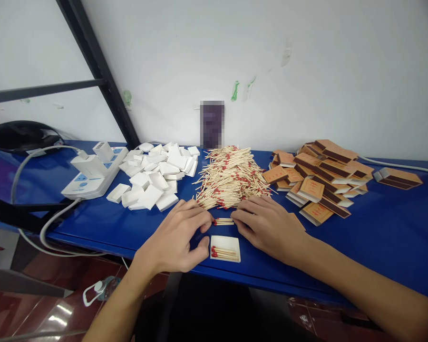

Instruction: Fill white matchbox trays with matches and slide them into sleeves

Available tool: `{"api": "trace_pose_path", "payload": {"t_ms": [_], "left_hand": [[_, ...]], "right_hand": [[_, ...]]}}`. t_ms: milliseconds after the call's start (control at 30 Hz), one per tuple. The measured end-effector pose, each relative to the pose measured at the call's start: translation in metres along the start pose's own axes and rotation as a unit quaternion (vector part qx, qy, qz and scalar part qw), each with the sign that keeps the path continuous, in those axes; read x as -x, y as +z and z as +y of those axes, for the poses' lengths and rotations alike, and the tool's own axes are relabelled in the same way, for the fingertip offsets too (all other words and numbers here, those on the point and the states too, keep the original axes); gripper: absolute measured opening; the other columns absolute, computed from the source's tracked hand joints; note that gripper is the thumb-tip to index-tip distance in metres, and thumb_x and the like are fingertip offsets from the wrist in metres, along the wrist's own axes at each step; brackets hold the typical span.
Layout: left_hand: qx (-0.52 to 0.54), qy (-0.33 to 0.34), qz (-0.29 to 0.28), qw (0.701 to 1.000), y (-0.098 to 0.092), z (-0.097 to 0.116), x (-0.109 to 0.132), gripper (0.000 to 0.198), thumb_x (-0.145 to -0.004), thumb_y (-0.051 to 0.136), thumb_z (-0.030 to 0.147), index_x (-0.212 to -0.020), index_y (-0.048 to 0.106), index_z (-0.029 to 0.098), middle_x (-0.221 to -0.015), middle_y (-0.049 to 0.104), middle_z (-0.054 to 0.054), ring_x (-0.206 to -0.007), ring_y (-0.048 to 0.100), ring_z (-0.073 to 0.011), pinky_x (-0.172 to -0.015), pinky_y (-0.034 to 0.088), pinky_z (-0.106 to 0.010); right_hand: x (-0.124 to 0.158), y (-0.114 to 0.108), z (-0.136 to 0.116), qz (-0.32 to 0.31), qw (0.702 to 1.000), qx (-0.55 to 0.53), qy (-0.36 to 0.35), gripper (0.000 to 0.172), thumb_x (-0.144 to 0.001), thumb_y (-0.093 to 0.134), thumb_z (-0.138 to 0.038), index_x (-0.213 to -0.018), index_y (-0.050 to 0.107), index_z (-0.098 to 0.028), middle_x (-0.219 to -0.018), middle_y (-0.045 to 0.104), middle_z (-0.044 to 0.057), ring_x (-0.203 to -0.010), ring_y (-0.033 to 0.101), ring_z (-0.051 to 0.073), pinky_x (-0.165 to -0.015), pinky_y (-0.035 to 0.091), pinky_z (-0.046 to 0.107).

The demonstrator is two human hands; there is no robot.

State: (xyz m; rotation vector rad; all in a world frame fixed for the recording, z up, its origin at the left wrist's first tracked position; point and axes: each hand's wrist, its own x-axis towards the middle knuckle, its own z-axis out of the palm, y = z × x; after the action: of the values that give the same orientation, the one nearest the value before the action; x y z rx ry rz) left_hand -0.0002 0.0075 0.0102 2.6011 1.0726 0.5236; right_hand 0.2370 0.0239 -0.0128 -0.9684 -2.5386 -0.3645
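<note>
1. Between both hands' fingertips: short row of matches [223, 221], long axis along the worktop's [381, 228] near edge, heads leftward.
2. Left hand [183, 233] at the heads, thumb and index spread; right hand [271, 224] at the plain ends, pinch too hidden to tell; neither clearly nearer.
3. Nearer the near edge: part-filled tray [225, 240], just beside the left thumb.
4. Toward the far edge: match pile [231, 175], between white trays [158, 180] and boxes [312, 187]; wall [306, 99] behind.
</note>
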Motion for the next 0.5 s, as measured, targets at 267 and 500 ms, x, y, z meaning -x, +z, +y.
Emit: {"api": "trace_pose_path", "payload": {"t_ms": [267, 500], "left_hand": [[0.007, 0.002, -0.002, 1.0, 0.0, -0.001, 0.0001, 0.014, -0.077, 0.05, 0.017, -0.078, 0.037, 0.022, -0.084, 0.06, -0.003, -0.091, 0.051, -0.0246, -0.084, 0.04, -0.042], [0.005, 0.001, 0.002, 1.0, 0.0, -0.0008, -0.0004, 0.013, -0.078, 0.05, 0.017, -0.079, 0.037, 0.021, -0.085, 0.059, -0.002, -0.09, 0.05, -0.024, -0.084, 0.039, -0.042]], "right_hand": [[0.0011, -0.0002, 0.0001, -0.014, 1.0, -0.006, -0.012, 0.016, -0.089, 0.056, -0.01, -0.091, 0.069, -0.019, -0.089, 0.068, 0.006, -0.086, 0.059, 0.023, -0.079, 0.042, 0.037], [0.0017, -0.0008, 0.0, -0.02, 1.0, -0.011, -0.012, 0.017, -0.089, 0.055, -0.01, -0.093, 0.07, -0.018, -0.091, 0.068, 0.006, -0.088, 0.06, 0.025, -0.079, 0.042, 0.038]]}}
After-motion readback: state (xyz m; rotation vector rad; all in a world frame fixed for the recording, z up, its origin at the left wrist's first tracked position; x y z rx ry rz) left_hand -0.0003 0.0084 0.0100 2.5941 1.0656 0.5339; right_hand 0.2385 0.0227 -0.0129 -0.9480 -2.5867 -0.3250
